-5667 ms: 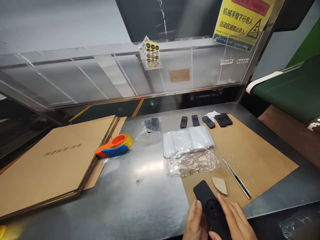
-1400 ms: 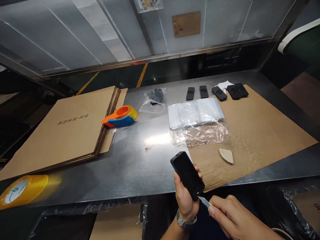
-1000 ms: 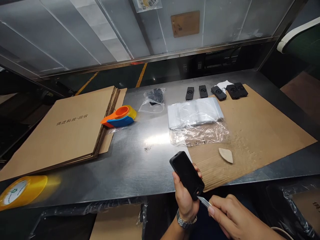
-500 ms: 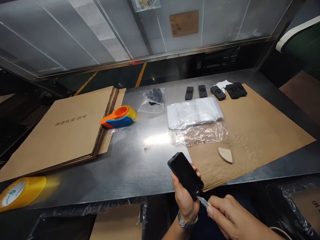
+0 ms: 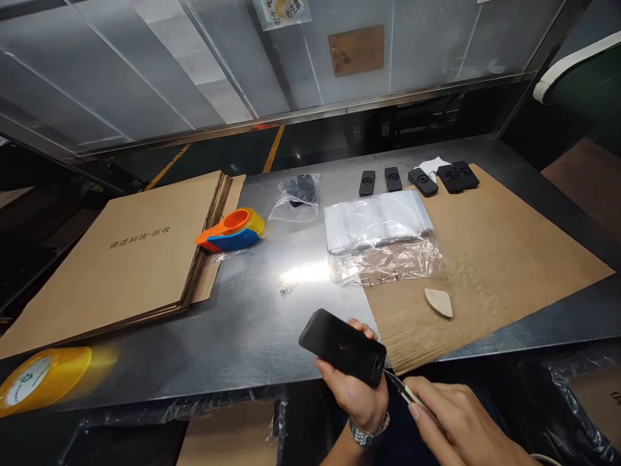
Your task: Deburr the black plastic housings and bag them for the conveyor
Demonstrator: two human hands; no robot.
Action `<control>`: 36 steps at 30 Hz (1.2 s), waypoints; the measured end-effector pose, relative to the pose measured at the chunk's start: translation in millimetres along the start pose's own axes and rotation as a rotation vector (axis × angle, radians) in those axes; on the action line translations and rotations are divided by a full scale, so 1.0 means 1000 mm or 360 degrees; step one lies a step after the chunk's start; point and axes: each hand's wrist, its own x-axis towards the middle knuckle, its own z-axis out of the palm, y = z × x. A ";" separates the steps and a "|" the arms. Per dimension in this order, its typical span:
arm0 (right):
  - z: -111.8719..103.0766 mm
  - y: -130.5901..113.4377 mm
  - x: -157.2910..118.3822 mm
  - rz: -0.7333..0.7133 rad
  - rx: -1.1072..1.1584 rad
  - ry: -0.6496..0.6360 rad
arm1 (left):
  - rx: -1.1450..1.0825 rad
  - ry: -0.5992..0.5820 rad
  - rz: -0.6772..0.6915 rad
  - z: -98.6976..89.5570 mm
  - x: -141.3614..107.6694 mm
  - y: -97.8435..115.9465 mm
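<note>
A black rectangular device (image 5: 339, 346) lies tilted in my left hand (image 5: 356, 395), whose fingers wrap round its sides near the table's front edge. My right hand (image 5: 451, 414) is closed round a thin knife (image 5: 405, 391). The blade's tip touches or nearly touches the right end of the device, by a small slot. Several similar black devices (image 5: 423, 182) rest at the back of the table, some on the cardboard's edge. One dark item (image 5: 303, 189) sits in a clear bag.
Flat cardboard (image 5: 514, 259) covers the table's right side, with a tan wedge-shaped piece (image 5: 439, 302) on it. Clear plastic bags (image 5: 378, 220) lie mid-table. Leftward are a tape dispenser (image 5: 233, 230), stacked cardboard (image 5: 145, 252) and a yellow tape roll (image 5: 46, 378).
The black device has turned to lie more sideways, its far end swinging left and down. The knife has rotated in my right hand and now shows a thinner, darker profile.
</note>
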 end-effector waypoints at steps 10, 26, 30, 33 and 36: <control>0.023 0.009 -0.003 -0.0525 -0.0729 0.0248 | 0.0062 -0.0028 0.0238 0.004 0.000 0.002; 0.022 0.002 0.002 -0.0643 -0.1100 0.0349 | 0.0181 -0.0029 0.0542 0.008 -0.001 0.002; 0.026 0.004 -0.001 -0.0624 -0.1181 0.0408 | 0.0211 -0.0001 0.0497 0.006 -0.001 0.001; 0.025 0.007 -0.001 -0.0622 -0.1239 0.0443 | 0.0220 0.0067 0.0377 0.003 -0.001 0.001; 0.018 0.009 0.001 -0.0595 -0.1271 0.0437 | 0.0254 0.0171 0.0190 -0.001 -0.001 0.003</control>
